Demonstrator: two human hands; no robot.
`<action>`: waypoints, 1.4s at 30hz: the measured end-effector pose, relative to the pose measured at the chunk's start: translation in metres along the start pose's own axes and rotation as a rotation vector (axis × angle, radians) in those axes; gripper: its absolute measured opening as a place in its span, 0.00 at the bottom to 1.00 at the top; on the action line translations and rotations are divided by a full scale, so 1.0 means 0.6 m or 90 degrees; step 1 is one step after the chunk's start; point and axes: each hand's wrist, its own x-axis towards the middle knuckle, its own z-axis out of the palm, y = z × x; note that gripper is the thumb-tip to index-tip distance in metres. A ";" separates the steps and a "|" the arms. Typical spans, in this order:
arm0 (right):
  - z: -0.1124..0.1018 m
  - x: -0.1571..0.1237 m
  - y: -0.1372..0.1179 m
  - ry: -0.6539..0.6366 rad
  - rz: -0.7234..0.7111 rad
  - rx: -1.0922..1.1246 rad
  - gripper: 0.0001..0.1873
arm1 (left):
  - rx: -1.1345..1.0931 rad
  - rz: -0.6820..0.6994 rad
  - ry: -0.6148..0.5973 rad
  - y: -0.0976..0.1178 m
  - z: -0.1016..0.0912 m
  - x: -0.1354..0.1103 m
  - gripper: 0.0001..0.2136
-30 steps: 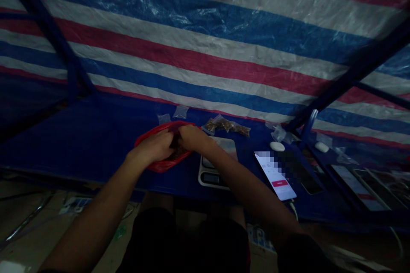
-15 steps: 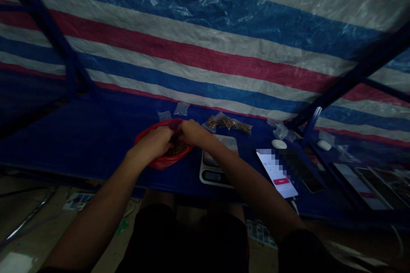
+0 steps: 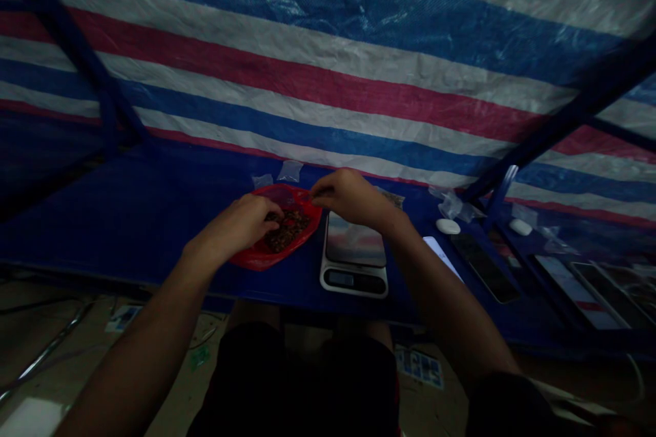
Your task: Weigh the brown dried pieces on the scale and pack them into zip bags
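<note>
A red plastic bag [image 3: 256, 258] lies open on the blue table, holding a heap of small brown bits [image 3: 287, 231]. My left hand [image 3: 240, 224] rests on the bag's near-left side, its fingers curled down into the brown bits. My right hand [image 3: 348, 195] hovers just right of the bag, above the far end of a white digital scale [image 3: 354, 261]. Its fingers are pinched together on something small and pale that I cannot make out.
Small clear empty bags [image 3: 290, 170] lie beyond the red bag. Right of the scale are phones [image 3: 484, 266], two white oval items [image 3: 447, 226], more clear bags [image 3: 454, 203] and a blue frame bar [image 3: 496, 199]. A striped tarp [image 3: 328, 61] rises behind the table.
My right hand has come out of the red bag and moved right and up over the scale. The brown bits now show. My left hand stays in the bag.
</note>
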 end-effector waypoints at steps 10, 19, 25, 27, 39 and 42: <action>-0.054 -0.092 0.041 -0.098 0.086 -0.145 0.12 | 0.032 0.050 -0.055 0.026 -0.021 0.020 0.15; -0.059 -0.099 0.043 -0.087 0.078 -0.083 0.10 | 0.000 0.098 -0.072 0.106 -0.050 0.060 0.12; -0.051 -0.098 0.110 0.168 0.094 0.172 0.12 | -0.067 0.219 -0.078 0.169 -0.030 0.108 0.13; -0.032 -0.093 0.143 0.294 0.123 0.228 0.12 | -0.082 0.257 -0.093 0.184 -0.013 0.124 0.13; 0.033 -0.084 0.208 0.459 0.150 0.303 0.14 | 0.004 0.291 -0.172 0.199 0.043 0.154 0.14; 0.034 -0.084 0.207 0.453 0.143 0.304 0.14 | 0.019 0.271 -0.184 0.202 0.041 0.153 0.15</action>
